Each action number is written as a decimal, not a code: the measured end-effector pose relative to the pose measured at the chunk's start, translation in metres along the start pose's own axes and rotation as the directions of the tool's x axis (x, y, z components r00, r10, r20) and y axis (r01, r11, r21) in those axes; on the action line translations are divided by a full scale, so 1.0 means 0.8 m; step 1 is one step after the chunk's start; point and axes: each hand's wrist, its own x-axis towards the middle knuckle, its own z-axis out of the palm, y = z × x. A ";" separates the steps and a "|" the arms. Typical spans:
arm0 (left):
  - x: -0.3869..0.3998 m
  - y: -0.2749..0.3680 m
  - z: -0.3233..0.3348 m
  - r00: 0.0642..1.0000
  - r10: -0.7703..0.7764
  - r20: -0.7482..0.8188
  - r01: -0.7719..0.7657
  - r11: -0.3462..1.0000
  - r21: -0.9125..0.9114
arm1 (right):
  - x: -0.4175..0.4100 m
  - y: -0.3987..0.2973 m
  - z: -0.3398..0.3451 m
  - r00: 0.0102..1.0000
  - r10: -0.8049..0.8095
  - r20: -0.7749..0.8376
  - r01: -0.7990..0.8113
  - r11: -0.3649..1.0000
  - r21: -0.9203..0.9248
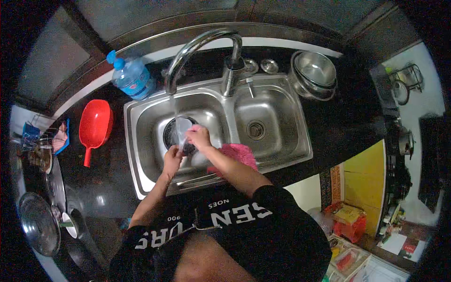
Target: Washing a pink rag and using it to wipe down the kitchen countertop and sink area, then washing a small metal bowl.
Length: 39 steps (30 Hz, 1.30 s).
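Over the left basin of a steel double sink (pixel 141 176), my left hand (pixel 172 162) grips a small pale dish or utensil (pixel 183 128) by its lower end. My right hand (pixel 199 138) is against the same item, with something pink at its fingertips, too blurred to name. Water (pixel 173 105) runs down from the curved chrome faucet (pixel 202 37) onto or just beside the item. Beneath it, a dark round object (pixel 169 132) lies in the basin, partly hidden by the hands. A pink cloth (pixel 243 153) drapes over the sink's front, partly behind my right forearm.
A large water bottle (pixel 132 79) and a red scoop (pixel 95 123) stand left of the sink. Nested steel bowls (pixel 315 70) sit at its back right. The right basin (pixel 267 109) shows its drain. At far left is a glass lid (pixel 40 224).
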 end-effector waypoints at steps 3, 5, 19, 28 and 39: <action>0.008 0.000 0.010 0.980 0.198 -0.028 -0.189 0.964 0.186 | -0.022 -0.008 -0.032 0.621 -0.752 0.220 0.695 0.399 -0.598; 0.009 0.007 0.012 0.966 0.250 -0.069 -0.221 0.932 0.286 | -0.040 -0.031 -0.046 0.305 -0.913 0.272 0.772 0.069 -0.632; 0.043 -0.090 -0.037 0.934 -0.286 -0.214 0.341 0.893 0.294 | -0.030 -0.315 -0.466 0.302 -0.859 -0.414 0.505 0.512 -0.695; 0.065 -0.081 0.017 0.594 -0.615 0.518 0.705 0.088 -0.704 | -0.087 -0.093 -0.269 0.878 -0.468 0.102 0.395 0.585 -0.708; 0.086 -0.290 -0.028 0.989 0.022 0.148 -0.022 1.000 0.000 | -0.142 0.004 -0.184 0.732 -0.595 0.332 0.477 0.099 -0.873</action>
